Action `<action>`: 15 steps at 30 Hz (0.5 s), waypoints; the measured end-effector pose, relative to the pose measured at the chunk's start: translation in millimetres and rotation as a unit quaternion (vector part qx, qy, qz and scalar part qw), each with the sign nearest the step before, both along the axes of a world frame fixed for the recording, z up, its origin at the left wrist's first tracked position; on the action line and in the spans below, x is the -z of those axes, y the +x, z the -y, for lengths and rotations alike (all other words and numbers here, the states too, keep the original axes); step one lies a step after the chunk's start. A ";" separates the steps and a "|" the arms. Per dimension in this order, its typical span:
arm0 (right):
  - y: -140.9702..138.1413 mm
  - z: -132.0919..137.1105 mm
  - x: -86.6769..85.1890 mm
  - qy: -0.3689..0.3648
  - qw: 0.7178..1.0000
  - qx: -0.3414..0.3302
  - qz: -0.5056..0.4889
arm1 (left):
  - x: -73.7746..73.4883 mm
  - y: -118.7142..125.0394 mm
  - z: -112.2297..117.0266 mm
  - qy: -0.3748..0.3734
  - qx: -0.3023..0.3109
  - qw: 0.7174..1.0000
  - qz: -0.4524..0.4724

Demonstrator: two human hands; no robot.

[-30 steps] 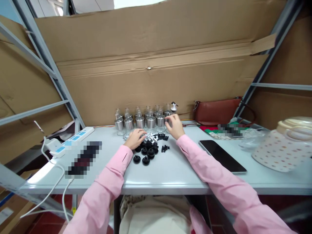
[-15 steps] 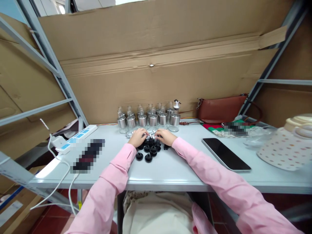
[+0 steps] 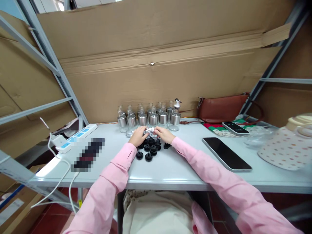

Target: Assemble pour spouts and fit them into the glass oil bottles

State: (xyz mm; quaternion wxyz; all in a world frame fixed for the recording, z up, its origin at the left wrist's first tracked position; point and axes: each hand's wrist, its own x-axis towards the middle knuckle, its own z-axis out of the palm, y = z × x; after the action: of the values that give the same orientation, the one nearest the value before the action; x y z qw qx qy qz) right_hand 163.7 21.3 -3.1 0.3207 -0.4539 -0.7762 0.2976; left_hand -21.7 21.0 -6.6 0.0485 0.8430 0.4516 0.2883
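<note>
Just above a heap of black caps [image 3: 153,149], a small white plastic piece [image 3: 149,130], perhaps a pourer spout, shows between my hands. My right hand [image 3: 164,135] pinches its right end. On its left side my left hand [image 3: 138,136] has curled fingers against it, partly hidden by the hand itself. Clear and whitish small parts lie under and behind the fingers. Several glass bottles [image 3: 153,120] with silver metal bands stand in rows behind. The rightmost front bottle [image 3: 175,121] carries a white pourer with a black flap [image 3: 177,103].
A white power strip [image 3: 78,138] and a blurred-out dark object [image 3: 89,154] lie on the left. To the right are a large phone [image 3: 225,153], a smaller dark device [image 3: 235,128], a brown handbag [image 3: 221,110] and a dotted cover [image 3: 285,148]. Cardboard [image 3: 151,84] walls the back.
Both hands were in among the small parts by the black caps. Now they are slightly raised and closer together, with the white piece held between them.
</note>
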 end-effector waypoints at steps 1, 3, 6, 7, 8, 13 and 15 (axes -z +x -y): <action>0.1 1.1 -0.8 0.010 1.000 -0.005 0.009 | -1.9 0.5 1.6 0.005 0.002 1.000 -0.004; 1.6 3.2 -3.1 0.041 0.999 -0.009 0.033 | -6.1 1.8 5.4 0.023 -0.003 1.000 -0.010; 5.3 4.4 -6.7 0.076 0.996 -0.010 0.043 | -11.1 4.7 10.8 0.061 -0.013 0.998 -0.013; 6.5 4.1 -7.5 0.086 0.995 -0.009 0.042 | -12.0 5.7 12.2 0.072 -0.009 0.997 -0.010; 7.6 3.6 -8.2 0.099 0.994 -0.009 0.038 | -12.4 6.8 13.2 0.084 -0.001 0.996 -0.002; 10.2 1.9 -12.0 0.078 0.994 -0.045 -0.062 | -11.4 11.1 15.2 0.148 0.046 0.986 0.063; 10.1 3.1 -14.6 0.028 0.991 -0.070 -0.112 | -11.5 13.5 16.9 0.163 0.060 0.982 0.071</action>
State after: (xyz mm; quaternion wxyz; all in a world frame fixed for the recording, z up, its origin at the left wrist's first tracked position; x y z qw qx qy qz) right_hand 173.7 18.2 11.5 0.3970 -0.3528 -0.7732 0.3465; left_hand -8.2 4.2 4.8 -0.0406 0.8426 0.3428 0.4134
